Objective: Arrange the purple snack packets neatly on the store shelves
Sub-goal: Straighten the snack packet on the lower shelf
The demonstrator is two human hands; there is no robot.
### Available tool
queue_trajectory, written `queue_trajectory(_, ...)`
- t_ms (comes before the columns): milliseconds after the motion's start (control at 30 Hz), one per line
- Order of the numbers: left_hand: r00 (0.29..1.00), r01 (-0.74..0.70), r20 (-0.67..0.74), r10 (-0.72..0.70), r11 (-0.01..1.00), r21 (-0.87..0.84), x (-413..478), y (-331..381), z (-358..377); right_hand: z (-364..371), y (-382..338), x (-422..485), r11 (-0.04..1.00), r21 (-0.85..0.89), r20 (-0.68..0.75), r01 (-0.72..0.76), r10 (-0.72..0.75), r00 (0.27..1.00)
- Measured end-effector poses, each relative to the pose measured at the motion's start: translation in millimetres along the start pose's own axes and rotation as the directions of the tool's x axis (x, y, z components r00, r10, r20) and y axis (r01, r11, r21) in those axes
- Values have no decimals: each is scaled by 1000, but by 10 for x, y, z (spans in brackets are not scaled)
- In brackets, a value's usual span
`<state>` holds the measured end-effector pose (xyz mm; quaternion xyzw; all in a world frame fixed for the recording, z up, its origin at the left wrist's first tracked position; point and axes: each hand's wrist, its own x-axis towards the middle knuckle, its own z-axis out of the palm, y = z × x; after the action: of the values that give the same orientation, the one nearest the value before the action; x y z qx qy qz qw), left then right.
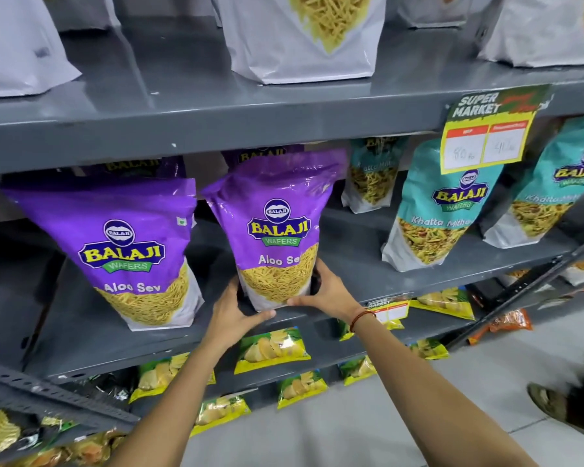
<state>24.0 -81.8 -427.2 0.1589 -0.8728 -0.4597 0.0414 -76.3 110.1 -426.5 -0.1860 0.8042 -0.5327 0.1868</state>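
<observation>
Two purple Aloo Sev packets stand upright on the grey middle shelf (351,274). The left packet (129,237) stands free near the front edge. The right packet (277,227) is held at its base from both sides: my left hand (233,311) grips its lower left corner and my right hand (327,291) grips its lower right side. More purple packets (142,166) stand behind these two, mostly hidden under the shelf above.
Teal Khatta Mitha packets (442,210) stand to the right on the same shelf. White packets (304,38) fill the shelf above, which carries a yellow price tag (486,136). Yellow-green chip packets (270,348) lie on lower shelves. A shoe (553,402) rests on the tiled floor.
</observation>
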Motion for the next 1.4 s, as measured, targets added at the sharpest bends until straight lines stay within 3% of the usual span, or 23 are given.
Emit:
queue_trajectory(267, 1000, -8, 8, 8, 1000, 0, 192, 66, 133, -151, 54, -9, 1000, 21, -54, -14, 15, 998)
queue_trajectory(533, 998, -27, -60, 28, 1000, 10, 182, 9, 219, -211, 64, 42, 999, -36, 13, -37, 37, 999)
queue_trajectory(833, 999, -23, -40, 24, 1000, 9, 190, -5, 197, -153, 57, 12, 996, -58, -34, -63, 61, 998)
queue_trajectory(933, 998, -29, -47, 30, 1000, 10, 71, 31, 136, -55, 5, -30, 995, -40, -120, -91, 85, 989)
queue_trajectory(1000, 993, -60, -103, 54, 997, -50, -125, -1, 58, 61, 49, -74, 991, 24, -250, -130, 132, 959)
queue_trajectory(1100, 959, -68, -284, -1, 970, -233, -508, -183, -168, 391, -28, -343, 987, 44, -496, -153, 155, 854)
queue_trajectory(1167, 881, -71, -468, -76, 955, -289, -749, -375, -401, 738, -185, -561, 999, -24, -582, -45, 23, 813)
queue_trajectory(1233, 769, -59, -625, -131, 960, -274, -871, -591, -690, 1124, -381, -641, 995, -47, -476, 87, -99, 874)
queue_trajectory(1267, 732, -39, -666, -146, 966, -255, -878, -699, -847, 1309, -450, -606, 991, -45, -351, 127, -135, 926)
queue_trajectory(1333, 759, 51, -627, -176, 976, -211, -783, -914, -1135, 1613, -619, -442, 985, -73, -76, 154, -159, 984)
queue_trajectory(1400, 852, 133, -485, -199, 977, -167, -624, -1090, -1354, 1808, -773, -271, 991, -23, 76, 131, -129, 989)
